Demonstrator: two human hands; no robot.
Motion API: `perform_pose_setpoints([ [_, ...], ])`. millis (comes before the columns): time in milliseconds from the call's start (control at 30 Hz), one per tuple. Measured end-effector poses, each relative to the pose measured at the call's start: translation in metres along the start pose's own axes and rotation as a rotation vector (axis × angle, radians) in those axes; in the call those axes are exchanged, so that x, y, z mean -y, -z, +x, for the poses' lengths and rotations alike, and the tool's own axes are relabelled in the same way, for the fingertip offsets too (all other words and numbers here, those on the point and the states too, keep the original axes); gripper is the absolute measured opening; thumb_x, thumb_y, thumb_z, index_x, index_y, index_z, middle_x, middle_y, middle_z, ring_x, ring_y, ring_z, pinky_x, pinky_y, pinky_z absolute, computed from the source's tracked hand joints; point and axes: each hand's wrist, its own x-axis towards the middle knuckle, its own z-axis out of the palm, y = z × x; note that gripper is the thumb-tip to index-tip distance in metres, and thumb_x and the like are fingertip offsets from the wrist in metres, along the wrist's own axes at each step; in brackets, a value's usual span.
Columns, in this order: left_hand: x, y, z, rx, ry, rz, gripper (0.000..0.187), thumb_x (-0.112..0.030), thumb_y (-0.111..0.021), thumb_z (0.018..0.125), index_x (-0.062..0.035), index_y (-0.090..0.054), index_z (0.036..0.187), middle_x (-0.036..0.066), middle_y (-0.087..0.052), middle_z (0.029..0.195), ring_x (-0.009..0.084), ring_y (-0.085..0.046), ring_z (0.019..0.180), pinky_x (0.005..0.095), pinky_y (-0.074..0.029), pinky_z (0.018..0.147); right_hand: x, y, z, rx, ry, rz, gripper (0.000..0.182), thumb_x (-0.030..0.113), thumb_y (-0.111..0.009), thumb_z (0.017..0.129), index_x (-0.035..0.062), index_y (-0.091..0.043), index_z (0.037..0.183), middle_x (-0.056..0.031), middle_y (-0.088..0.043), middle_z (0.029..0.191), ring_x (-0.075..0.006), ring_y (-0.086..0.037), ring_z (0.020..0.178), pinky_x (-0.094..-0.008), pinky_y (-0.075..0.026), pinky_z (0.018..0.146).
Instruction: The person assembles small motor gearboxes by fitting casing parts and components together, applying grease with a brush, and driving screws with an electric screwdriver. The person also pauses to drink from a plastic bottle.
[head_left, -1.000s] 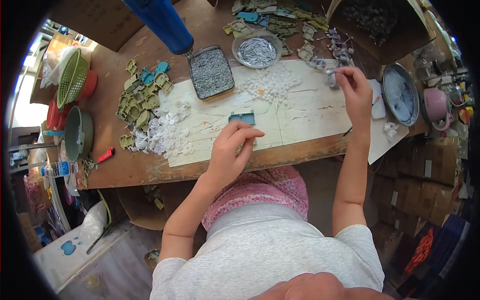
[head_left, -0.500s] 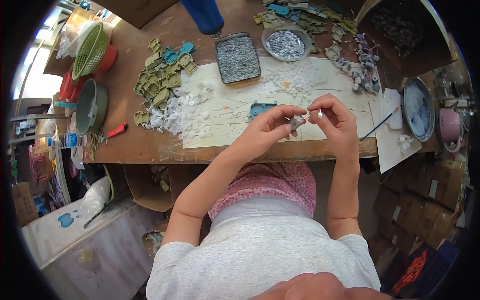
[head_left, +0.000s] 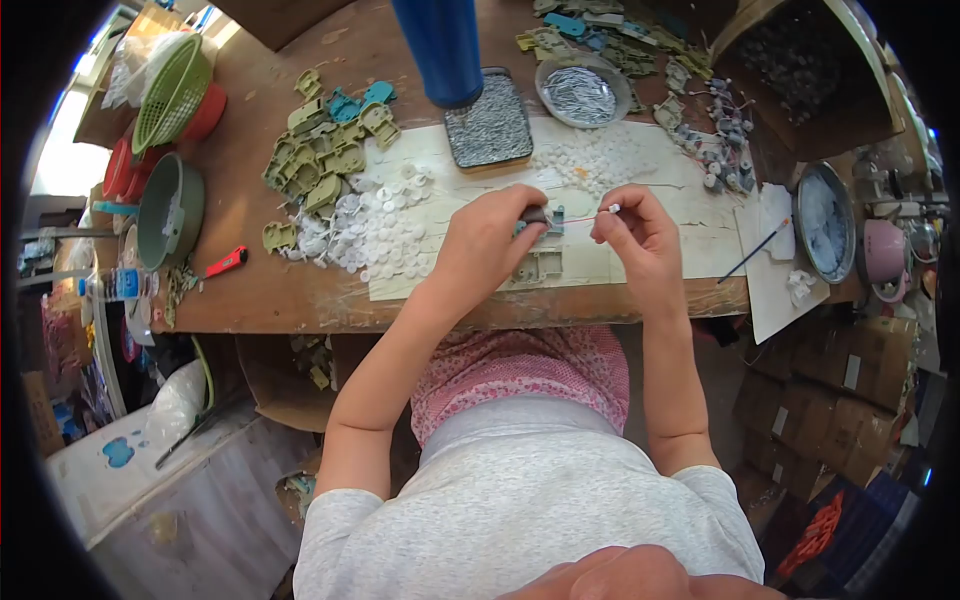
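Small grey part [head_left: 536,214], rounded and dull, held just over the pale, cracked sheet [head_left: 700,225]. A thin pinkish wire [head_left: 580,221] stretches from it to a small white tip [head_left: 614,208]. The left hand [head_left: 482,240] pinches the part between thumb and fingers; the right hand [head_left: 642,236] pinches the white tip. Below lie a blue case [head_left: 557,217] and a beige, compartmented case [head_left: 545,268]; round white caps [head_left: 400,235] heap leftward.

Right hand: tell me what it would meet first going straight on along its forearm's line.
Probably the pile of small white pieces lying just beyond the right hand; its height is unclear, so it might pass over them.
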Motion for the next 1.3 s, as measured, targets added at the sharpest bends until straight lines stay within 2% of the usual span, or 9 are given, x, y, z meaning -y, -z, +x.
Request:
perform_pose_setpoints([
  [67,0.002,-0.007,0.004,0.043,-0.184,0.21,0.026,-0.008,-0.073,0.078,-0.0055,-0.066,0.103,0.008,-0.064,0.096,0.0265,-0.061,0.091,0.0371,-0.048,0.08,-0.005,0.007,-0.002,-0.032,-0.021,-0.046,0.008,0.005,-0.062,0.093,0.003,-0.056,0.098,-0.0009,-0.058,0.091,-0.0066,-0.056,0.078,-0.0217,-0.046,0.072],
  [233,0.01,-0.018,0.008,0.059,-0.23,0.35,0.021,-0.013,-0.074,0.076,-0.0083,-0.07,0.095,0.004,-0.062,0.09,0.0244,-0.057,0.091,0.0397,-0.041,0.087,-0.004,0.042,0.009,0.074,-0.098,-0.329,0.016,0.004,-0.062,0.092,0.0016,-0.059,0.108,-0.0004,-0.061,0.091,-0.0073,-0.057,0.083,-0.0215,-0.047,0.076],
  [300,0.006,-0.02,0.008,0.05,-0.229,0.378,0.018,-0.014,-0.075,0.075,-0.0086,-0.07,0.091,0.004,-0.061,0.09,0.0228,-0.057,0.09,0.0397,-0.04,0.088,0.005,0.076,0.035,-0.018,0.016,-0.556,0.016,0.008,-0.061,0.093,0.0005,-0.064,0.106,-0.0014,-0.064,0.094,-0.0084,-0.059,0.09,-0.0231,-0.048,0.08],
  [400,-0.003,-0.019,0.009,0.096,-0.191,0.49,0.022,-0.015,-0.075,0.075,-0.0096,-0.07,0.096,0.004,-0.06,0.093,0.0228,-0.057,0.093,0.0413,-0.039,0.09,0.019,0.108,0.085,-0.366,0.06,-1.338,0.029,0.026,-0.066,0.089,-0.0026,-0.065,0.097,-0.0147,-0.064,0.093,-0.0256,-0.064,0.088,-0.0364,-0.051,0.081],
  [500,-0.008,-0.018,0.01,0.092,-0.197,0.533,0.028,-0.015,-0.074,0.076,-0.0111,-0.068,0.103,0.004,-0.06,0.098,0.0232,-0.056,0.097,0.0417,-0.039,0.091,0.011,0.122,0.107,-0.238,-0.05,-1.675,0.035,0.032,-0.067,0.087,-0.0009,-0.065,0.096,-0.0187,-0.062,0.102,-0.0351,-0.061,0.094,-0.0449,-0.05,0.082],
  [867,-0.014,-0.002,-0.006,-0.07,-0.154,0.371,0.028,-0.002,-0.067,0.079,-0.0113,-0.066,0.105,0.005,-0.061,0.1,0.0233,-0.057,0.096,0.0381,-0.035,0.088,-0.003,0.136,0.073,-0.197,0.144,-1.493,0.031,0.007,-0.066,0.078,0.0032,-0.057,0.108,-0.0181,-0.058,0.105,-0.0391,-0.057,0.098,-0.0461,-0.047,0.085],
  [1033,-0.025,-0.014,-0.005,-0.092,-0.19,0.278,0.027,0.0,-0.066,0.079,-0.0108,-0.066,0.104,0.004,-0.062,0.099,0.0225,-0.057,0.094,0.0369,-0.035,0.088,0.002,0.138,0.063,-0.361,0.393,-1.428,0.031,0.001,-0.063,0.079,0.0057,-0.056,0.108,-0.0162,-0.06,0.104,-0.038,-0.058,0.097,-0.0445,-0.048,0.083],
  [1167,-0.028,-0.016,-0.009,-0.07,-0.188,0.23,0.026,0.001,-0.064,0.08,-0.0106,-0.067,0.103,0.005,-0.063,0.099,0.0225,-0.057,0.095,0.0366,-0.034,0.09,0.001,0.147,0.059,-0.347,0.42,-1.527,0.029,0.001,-0.063,0.081,0.005,-0.055,0.108,-0.0149,-0.063,0.099,-0.0366,-0.06,0.093,-0.0441,-0.049,0.08],
  [1300,-0.027,-0.013,-0.012,-0.1,-0.197,0.203,0.025,0.002,-0.065,0.078,-0.011,-0.066,0.101,0.004,-0.063,0.097,0.0224,-0.059,0.088,0.0367,-0.036,0.084,0.014,0.139,0.054,-0.388,0.324,-1.359,0.029,0.001,-0.065,0.082,0.0045,-0.058,0.11,-0.0131,-0.066,0.09,-0.0308,-0.063,0.08,-0.0387,-0.05,0.072],
])
